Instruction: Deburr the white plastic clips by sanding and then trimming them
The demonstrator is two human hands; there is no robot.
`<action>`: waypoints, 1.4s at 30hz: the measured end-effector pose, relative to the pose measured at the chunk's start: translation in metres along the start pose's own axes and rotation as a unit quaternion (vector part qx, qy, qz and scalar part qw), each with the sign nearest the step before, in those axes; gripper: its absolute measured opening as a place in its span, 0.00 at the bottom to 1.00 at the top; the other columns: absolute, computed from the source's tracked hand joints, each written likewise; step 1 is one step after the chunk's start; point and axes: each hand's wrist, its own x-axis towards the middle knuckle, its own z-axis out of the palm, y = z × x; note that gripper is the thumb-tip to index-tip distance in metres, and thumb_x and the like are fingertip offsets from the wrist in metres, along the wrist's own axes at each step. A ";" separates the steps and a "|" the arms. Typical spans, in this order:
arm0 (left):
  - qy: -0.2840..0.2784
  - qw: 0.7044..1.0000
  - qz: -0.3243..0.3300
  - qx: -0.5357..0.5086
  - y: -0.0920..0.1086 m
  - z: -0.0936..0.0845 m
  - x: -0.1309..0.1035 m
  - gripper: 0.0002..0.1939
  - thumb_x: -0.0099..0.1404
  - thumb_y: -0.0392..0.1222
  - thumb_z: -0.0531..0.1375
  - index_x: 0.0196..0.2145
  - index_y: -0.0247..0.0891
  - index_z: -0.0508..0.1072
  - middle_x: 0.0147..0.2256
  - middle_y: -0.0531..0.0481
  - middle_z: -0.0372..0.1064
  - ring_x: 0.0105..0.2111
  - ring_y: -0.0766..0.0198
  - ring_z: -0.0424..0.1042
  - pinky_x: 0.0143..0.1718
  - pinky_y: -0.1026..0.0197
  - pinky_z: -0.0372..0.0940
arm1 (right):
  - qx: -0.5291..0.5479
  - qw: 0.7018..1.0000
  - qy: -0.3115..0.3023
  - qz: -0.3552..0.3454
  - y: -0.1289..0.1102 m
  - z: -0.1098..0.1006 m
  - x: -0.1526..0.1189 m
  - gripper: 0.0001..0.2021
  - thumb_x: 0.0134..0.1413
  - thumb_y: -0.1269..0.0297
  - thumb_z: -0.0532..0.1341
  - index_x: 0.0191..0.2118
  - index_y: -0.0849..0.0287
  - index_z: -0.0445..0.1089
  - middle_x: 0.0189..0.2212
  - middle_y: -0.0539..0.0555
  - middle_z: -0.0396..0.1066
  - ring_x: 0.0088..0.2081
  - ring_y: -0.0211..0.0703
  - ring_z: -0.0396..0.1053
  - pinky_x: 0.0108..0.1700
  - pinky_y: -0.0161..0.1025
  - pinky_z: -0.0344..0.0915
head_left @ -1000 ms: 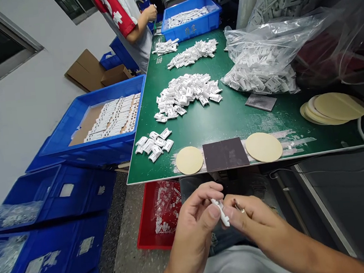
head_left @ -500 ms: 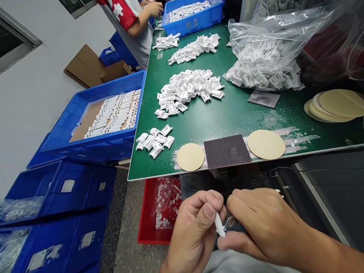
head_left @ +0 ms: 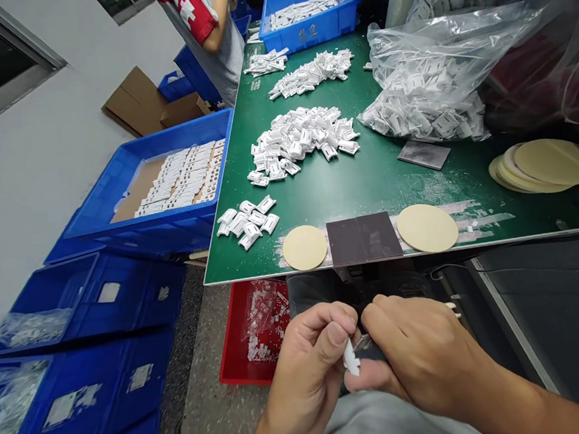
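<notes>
Over my lap, my left hand (head_left: 316, 370) pinches a small white plastic part (head_left: 351, 358) between thumb and fingers. Close beside it, my right hand (head_left: 418, 354) is closed, its thumb near the part's lower end. A thin, shiny item shows between the right fingers and thumb; what it is I cannot make out. Ahead on the green table (head_left: 318, 194), a small group of white parts (head_left: 248, 222) lies at the near left corner, with a larger pile (head_left: 303, 138) behind it. A dark square pad (head_left: 365, 239) lies at the table's front edge.
A red bin (head_left: 230, 344) with scraps stands below the table edge. Blue crates (head_left: 134, 237) fill the left side. Yellow discs (head_left: 558, 163) and a clear bag of parts (head_left: 426, 100) lie at the right. A person (head_left: 226, 40) stands at the far left of the table.
The white part is turned slightly in my left fingers, and its notched end shows more. The other person's forearm has moved up. The view has shifted slightly.
</notes>
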 end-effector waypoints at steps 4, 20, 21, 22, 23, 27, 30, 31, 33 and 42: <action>0.007 1.000 -0.002 0.000 0.000 0.000 0.001 0.10 0.58 0.43 0.72 0.27 0.35 0.79 0.29 0.52 0.65 0.28 0.71 0.62 0.31 0.69 0.58 | -0.009 1.000 -0.004 -0.008 0.000 0.001 -0.001 0.28 0.72 0.45 0.41 0.26 0.56 0.62 0.19 0.48 0.60 0.21 0.41 0.55 0.25 0.41 0.47; 0.011 1.000 0.000 0.015 -0.001 0.002 0.001 0.11 0.58 0.45 0.73 0.27 0.35 0.79 0.28 0.52 0.65 0.28 0.70 0.61 0.31 0.68 0.58 | -0.019 1.000 0.003 -0.010 0.001 -0.002 -0.002 0.28 0.72 0.47 0.41 0.25 0.56 0.63 0.19 0.49 0.59 0.21 0.41 0.54 0.26 0.42 0.46; 0.010 1.000 -0.001 0.011 0.000 0.003 0.001 0.11 0.57 0.45 0.73 0.28 0.35 0.79 0.28 0.52 0.64 0.28 0.71 0.61 0.31 0.68 0.57 | -0.020 1.000 0.003 -0.012 0.001 -0.001 -0.003 0.28 0.72 0.47 0.41 0.25 0.56 0.63 0.19 0.49 0.59 0.21 0.41 0.54 0.26 0.42 0.46; 0.011 1.000 -0.002 0.008 0.000 0.004 0.001 0.11 0.57 0.45 0.73 0.28 0.35 0.79 0.28 0.52 0.64 0.27 0.71 0.60 0.30 0.68 0.57 | -0.022 1.000 0.005 -0.014 0.001 -0.001 -0.003 0.28 0.72 0.48 0.42 0.25 0.56 0.62 0.18 0.49 0.59 0.21 0.41 0.53 0.26 0.42 0.46; 0.011 1.000 -0.003 0.006 0.000 0.005 0.002 0.11 0.57 0.45 0.73 0.28 0.35 0.79 0.28 0.53 0.64 0.27 0.71 0.60 0.29 0.68 0.57 | -0.025 1.000 0.008 -0.016 0.001 -0.001 -0.004 0.28 0.72 0.48 0.42 0.24 0.56 0.62 0.18 0.49 0.59 0.21 0.42 0.53 0.26 0.42 0.46; 0.017 1.000 -0.005 0.003 0.000 0.007 0.002 0.12 0.56 0.45 0.73 0.27 0.35 0.78 0.27 0.53 0.64 0.26 0.71 0.60 0.28 0.68 0.56 | -0.029 0.999 0.020 -0.015 0.000 -0.001 -0.004 0.28 0.73 0.49 0.41 0.23 0.55 0.61 0.18 0.49 0.57 0.20 0.41 0.52 0.26 0.43 0.45; 0.018 1.000 -0.006 0.004 -0.001 0.006 0.002 0.11 0.57 0.45 0.73 0.27 0.35 0.78 0.28 0.53 0.64 0.26 0.71 0.61 0.29 0.68 0.56 | -0.032 0.999 0.021 -0.016 -0.001 -0.002 -0.004 0.28 0.73 0.49 0.42 0.23 0.55 0.61 0.18 0.49 0.57 0.21 0.41 0.52 0.26 0.43 0.44; 0.018 1.000 -0.006 0.004 -0.001 0.005 0.002 0.11 0.57 0.45 0.73 0.27 0.35 0.78 0.28 0.53 0.64 0.26 0.72 0.60 0.29 0.68 0.56 | -0.035 0.999 0.022 -0.018 -0.001 -0.002 -0.005 0.28 0.73 0.49 0.42 0.23 0.56 0.61 0.18 0.49 0.58 0.21 0.41 0.52 0.26 0.43 0.44; 0.018 1.000 -0.005 0.004 -0.001 0.004 0.002 0.11 0.58 0.44 0.72 0.27 0.35 0.78 0.28 0.53 0.64 0.26 0.72 0.60 0.29 0.69 0.56 | -0.037 0.999 0.022 -0.021 -0.001 -0.001 -0.006 0.28 0.73 0.50 0.42 0.23 0.56 0.62 0.18 0.49 0.58 0.21 0.42 0.51 0.26 0.43 0.44; 0.018 1.000 -0.002 -0.009 -0.006 0.004 0.001 0.11 0.57 0.45 0.73 0.29 0.36 0.78 0.28 0.53 0.65 0.26 0.71 0.63 0.29 0.68 0.58 | 0.007 0.997 0.070 -0.044 0.002 0.004 -0.012 0.25 0.74 0.57 0.47 0.22 0.54 0.60 0.16 0.49 0.55 0.21 0.42 0.48 0.27 0.46 0.41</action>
